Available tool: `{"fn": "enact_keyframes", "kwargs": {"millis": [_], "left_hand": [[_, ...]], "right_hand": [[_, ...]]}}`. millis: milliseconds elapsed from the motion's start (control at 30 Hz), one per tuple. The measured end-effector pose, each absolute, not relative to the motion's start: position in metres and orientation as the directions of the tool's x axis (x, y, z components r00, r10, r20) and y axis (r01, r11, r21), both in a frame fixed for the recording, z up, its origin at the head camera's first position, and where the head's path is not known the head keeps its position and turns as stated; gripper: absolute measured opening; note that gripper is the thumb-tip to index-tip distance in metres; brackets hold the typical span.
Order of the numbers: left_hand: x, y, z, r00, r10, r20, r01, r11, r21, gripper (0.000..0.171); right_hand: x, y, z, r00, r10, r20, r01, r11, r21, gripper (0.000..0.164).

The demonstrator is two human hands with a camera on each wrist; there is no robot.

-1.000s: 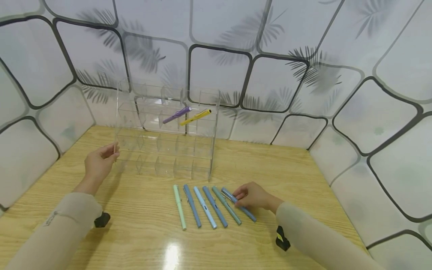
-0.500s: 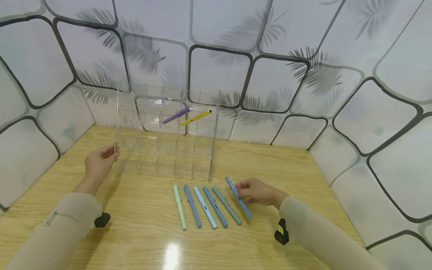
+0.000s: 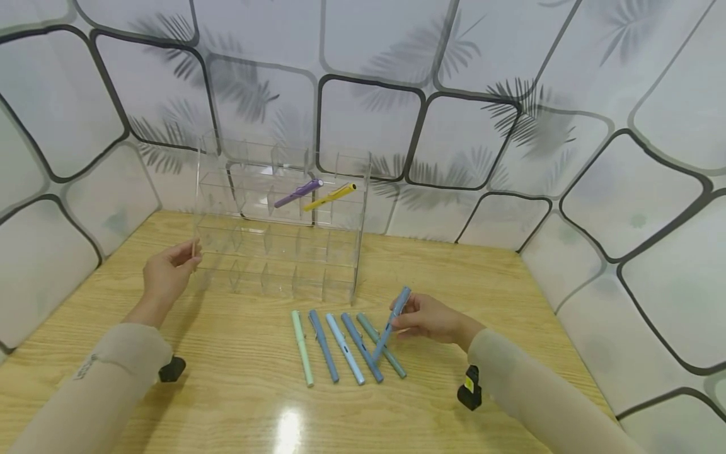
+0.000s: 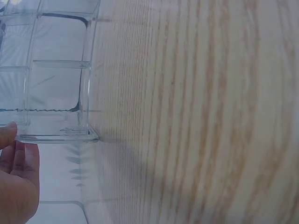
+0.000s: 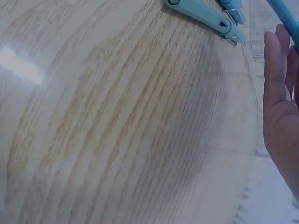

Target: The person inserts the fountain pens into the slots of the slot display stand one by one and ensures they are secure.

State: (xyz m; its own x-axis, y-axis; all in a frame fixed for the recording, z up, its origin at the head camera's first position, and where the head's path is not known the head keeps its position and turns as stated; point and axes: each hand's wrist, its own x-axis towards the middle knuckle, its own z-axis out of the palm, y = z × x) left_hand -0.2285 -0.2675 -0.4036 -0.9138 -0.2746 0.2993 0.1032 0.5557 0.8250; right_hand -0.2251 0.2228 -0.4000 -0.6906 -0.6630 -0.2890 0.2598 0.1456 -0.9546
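In the head view, the right hand [image 3: 429, 320] pinched a slim, tilted blue pen [image 3: 386, 337] over five green and blue pens [image 3: 345, 349]; the left hand [image 3: 166, 274] pinched a clear tiered plastic rack [image 3: 283, 239] by its side. The left wrist view showed that side; the right wrist view cropped the held pen.

I'm at a booth-like workspace: leaf-patterned walls [image 3: 371, 129] enclose my wood-grain tabletop [image 3: 227, 391] left, right and far.
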Motion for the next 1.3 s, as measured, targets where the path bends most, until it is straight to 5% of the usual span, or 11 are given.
{"fn": "enact_keyframes", "kwargs": {"millis": [133,800,1300], "left_hand": [[-0.228,-0.267,-0.404,-0.913,-0.275,0.303,0.106,0.557,0.824,0.038],[-0.226,-0.267,-0.409,-0.917,-0.277,0.286,0.098,0.539,0.837,0.038],[-0.225,-0.267,-0.411,-0.909,-0.281,0.31,0.117,0.54,0.833,0.038]], "right_hand": [[-0.225,0.222,-0.399,-0.693,-0.674,-0.256,0.235,0.124,-0.964,0.013],[-0.223,0.211,-0.391,-0.877,-0.472,-0.089,0.109,-0.015,-0.994,0.009],[-0.241,0.201,-0.355,-0.973,-0.215,0.085,-0.081,-0.027,-0.996,0.026]]}}
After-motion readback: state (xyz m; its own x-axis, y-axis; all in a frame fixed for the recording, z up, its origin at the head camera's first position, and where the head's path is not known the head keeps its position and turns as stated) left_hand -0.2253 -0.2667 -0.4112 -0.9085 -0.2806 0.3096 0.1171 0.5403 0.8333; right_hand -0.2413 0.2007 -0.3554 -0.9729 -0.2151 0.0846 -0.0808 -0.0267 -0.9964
